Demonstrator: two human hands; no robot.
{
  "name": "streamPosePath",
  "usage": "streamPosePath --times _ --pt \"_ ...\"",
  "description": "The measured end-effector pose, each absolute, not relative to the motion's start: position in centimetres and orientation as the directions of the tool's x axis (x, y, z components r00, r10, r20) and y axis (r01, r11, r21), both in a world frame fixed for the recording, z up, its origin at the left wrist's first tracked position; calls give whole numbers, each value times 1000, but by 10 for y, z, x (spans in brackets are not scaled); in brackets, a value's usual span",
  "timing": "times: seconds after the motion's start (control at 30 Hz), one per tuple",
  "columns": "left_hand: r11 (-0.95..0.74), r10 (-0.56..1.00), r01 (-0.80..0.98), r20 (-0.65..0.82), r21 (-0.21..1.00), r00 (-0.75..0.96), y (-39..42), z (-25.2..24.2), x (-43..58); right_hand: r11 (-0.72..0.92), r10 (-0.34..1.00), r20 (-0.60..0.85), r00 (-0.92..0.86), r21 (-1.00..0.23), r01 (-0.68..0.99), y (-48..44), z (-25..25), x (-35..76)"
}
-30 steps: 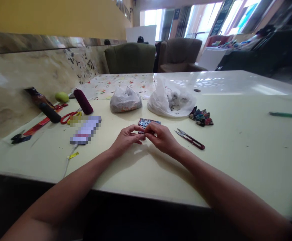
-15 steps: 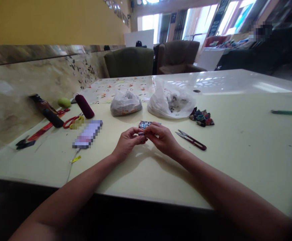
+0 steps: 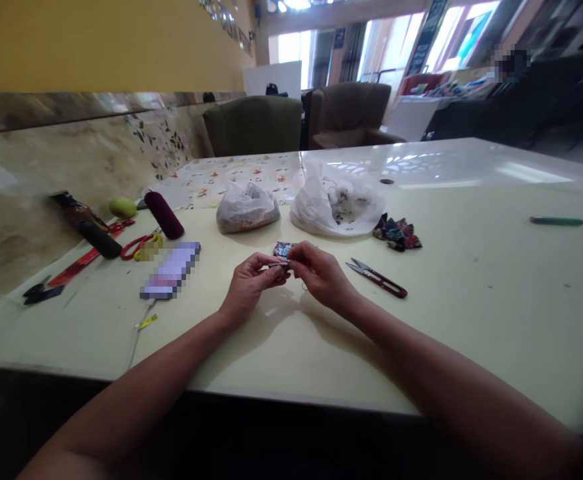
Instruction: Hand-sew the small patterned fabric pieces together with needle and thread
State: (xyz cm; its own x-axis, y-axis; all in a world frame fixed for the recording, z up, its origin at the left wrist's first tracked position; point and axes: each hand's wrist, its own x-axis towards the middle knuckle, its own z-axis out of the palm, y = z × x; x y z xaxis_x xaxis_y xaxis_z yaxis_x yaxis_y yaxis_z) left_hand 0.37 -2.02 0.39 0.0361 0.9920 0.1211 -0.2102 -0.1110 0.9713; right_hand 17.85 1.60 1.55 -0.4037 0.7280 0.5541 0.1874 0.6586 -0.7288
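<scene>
A small patterned fabric piece [image 3: 282, 251] is held at the centre of the frame, just above the pale yellow table [image 3: 471, 300]. It is pinched from the left by the left hand [image 3: 249, 283], whose thumb and fingertips are closed together on its near edge, and from the right by the right hand [image 3: 322, 275], whose fingers are likewise clamped on it. The two hands are seen touching at the fingertips, with both forearms stretched in from the lower edge of the frame.

Just right of the right hand, thread snips [image 3: 377, 277] with dark red handles are laid flat on the table. A heap of folded patterned fabric bits [image 3: 397, 233] is seen above them, beside a large white plastic bag [image 3: 336, 205]. A smaller plastic bag [image 3: 247, 207] is placed to its left. At the left of the frame, a maroon thread spool [image 3: 164, 215], red-handled scissors [image 3: 139, 244], a green round object [image 3: 123, 207] and a blurred-out flat item [image 3: 170, 270] are spread out. A green pen [image 3: 556, 221] is seen at the far right.
</scene>
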Motion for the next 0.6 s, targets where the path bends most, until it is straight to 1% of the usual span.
streamPosePath --times 0.13,0.27,0.5,0.6 --pt "-110 994 -225 113 968 1 -21 7 4 611 774 520 -361 -763 210 17 18 182" --pt "-105 994 -217 106 971 -5 -21 7 5 600 773 503 -386 -777 191 18 17 181" --pt "-107 994 -216 110 971 5 -22 7 5 649 741 541 -398 -730 215 17 14 177" --pt "-107 994 -233 109 967 -5 -21 7 5 691 710 600 -368 -696 196 16 14 178"
